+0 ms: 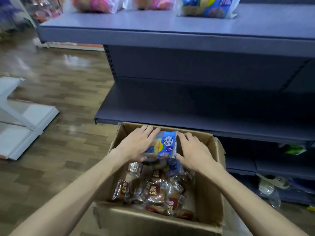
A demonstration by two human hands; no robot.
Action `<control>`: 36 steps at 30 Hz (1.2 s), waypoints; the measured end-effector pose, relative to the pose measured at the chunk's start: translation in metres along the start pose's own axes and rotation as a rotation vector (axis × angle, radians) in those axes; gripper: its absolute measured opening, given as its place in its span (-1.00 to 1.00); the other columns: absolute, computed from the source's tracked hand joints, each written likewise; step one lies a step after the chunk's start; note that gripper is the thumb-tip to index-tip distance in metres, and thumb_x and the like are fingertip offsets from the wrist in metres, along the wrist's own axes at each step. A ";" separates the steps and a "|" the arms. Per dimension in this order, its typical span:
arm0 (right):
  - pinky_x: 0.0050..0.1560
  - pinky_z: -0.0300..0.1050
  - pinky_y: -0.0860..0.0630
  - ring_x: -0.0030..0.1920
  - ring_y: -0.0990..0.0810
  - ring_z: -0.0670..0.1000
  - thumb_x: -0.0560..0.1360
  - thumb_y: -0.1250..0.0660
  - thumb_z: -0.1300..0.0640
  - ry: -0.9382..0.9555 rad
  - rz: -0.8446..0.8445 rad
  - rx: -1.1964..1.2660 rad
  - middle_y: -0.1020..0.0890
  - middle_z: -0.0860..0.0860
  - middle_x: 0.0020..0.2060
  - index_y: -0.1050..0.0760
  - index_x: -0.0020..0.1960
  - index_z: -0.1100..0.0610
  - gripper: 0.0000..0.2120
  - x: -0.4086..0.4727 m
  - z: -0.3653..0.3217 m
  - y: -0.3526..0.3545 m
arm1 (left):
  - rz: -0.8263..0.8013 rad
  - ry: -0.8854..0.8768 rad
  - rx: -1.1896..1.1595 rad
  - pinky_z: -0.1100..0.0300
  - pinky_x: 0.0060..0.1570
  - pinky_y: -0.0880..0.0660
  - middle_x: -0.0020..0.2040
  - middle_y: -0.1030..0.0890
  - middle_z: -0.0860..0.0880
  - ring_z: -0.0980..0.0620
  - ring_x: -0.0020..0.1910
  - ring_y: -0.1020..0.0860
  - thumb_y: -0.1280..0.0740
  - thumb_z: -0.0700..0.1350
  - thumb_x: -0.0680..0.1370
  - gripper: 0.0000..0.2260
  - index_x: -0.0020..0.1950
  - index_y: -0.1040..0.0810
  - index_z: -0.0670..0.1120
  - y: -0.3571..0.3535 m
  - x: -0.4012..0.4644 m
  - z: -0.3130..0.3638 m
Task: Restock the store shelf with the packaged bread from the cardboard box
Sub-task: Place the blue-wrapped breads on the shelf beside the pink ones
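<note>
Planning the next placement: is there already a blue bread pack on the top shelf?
Yes, a blue bread pack lies on the top shelf, to the right of the pink packs.

We note wood-pattern flooring (56, 92) on the left. White shelf panels (22, 120) lie flat there. Low right: a green packet (294, 149), a grey slipper (272, 182) and crumpled clear plastic (271, 195) beside it.
</note>
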State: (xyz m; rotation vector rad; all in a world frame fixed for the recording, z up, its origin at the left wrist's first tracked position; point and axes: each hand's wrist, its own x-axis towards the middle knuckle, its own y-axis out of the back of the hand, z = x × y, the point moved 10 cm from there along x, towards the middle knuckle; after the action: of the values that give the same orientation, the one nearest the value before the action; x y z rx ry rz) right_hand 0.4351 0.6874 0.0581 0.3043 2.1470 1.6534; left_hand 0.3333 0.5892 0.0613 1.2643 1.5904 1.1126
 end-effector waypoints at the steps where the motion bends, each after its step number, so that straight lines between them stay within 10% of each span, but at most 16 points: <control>1: 0.14 0.02 -0.52 0.27 -0.43 0.11 0.53 -0.32 -0.15 0.021 0.051 0.002 -0.33 0.06 0.36 -0.07 0.55 0.06 -0.26 -0.002 -0.007 0.016 | 0.027 -0.011 0.018 0.01 0.00 -0.50 0.14 -0.42 -0.15 -0.09 0.00 -0.40 -0.45 0.32 0.26 0.04 0.51 -0.16 -0.28 0.014 -0.003 -0.006; 11: 0.36 0.05 -0.38 0.49 -0.20 0.15 0.35 -0.47 -0.28 0.152 0.434 -0.158 -0.17 0.12 0.55 -0.01 0.62 0.06 0.04 -0.027 -0.076 0.158 | 0.336 -0.027 0.146 -0.05 0.03 -0.51 0.17 -0.43 -0.17 -0.14 0.05 -0.43 -0.29 0.21 0.36 -0.12 0.52 -0.12 -0.26 0.169 -0.029 -0.063; 18: 0.22 0.09 -0.46 0.46 -0.28 0.17 0.14 -0.62 -0.22 0.143 0.738 -0.241 -0.30 0.13 0.47 -0.09 0.59 0.12 0.21 -0.044 -0.095 0.260 | 0.587 -0.082 0.156 -0.04 0.12 -0.47 0.18 -0.43 -0.17 -0.16 0.06 -0.44 -0.52 0.07 0.23 -0.03 0.50 -0.17 -0.25 0.278 -0.027 -0.078; 36: -0.10 0.05 -0.46 0.11 -0.47 0.22 0.07 -0.56 -0.05 0.089 0.975 -0.508 -0.52 0.12 0.13 -0.39 0.30 0.18 -0.13 -0.043 -0.015 0.390 | 0.853 0.045 0.094 0.03 0.09 -0.42 0.17 -0.48 -0.15 -0.17 0.05 -0.44 -0.50 -0.01 0.27 -0.21 0.42 -0.34 -0.24 0.385 0.042 -0.083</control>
State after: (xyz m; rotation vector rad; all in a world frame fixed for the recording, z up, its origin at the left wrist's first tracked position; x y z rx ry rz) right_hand 0.4371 0.7629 0.4434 1.2655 1.5882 2.6686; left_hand 0.3536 0.6612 0.4501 2.0819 1.1339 1.5780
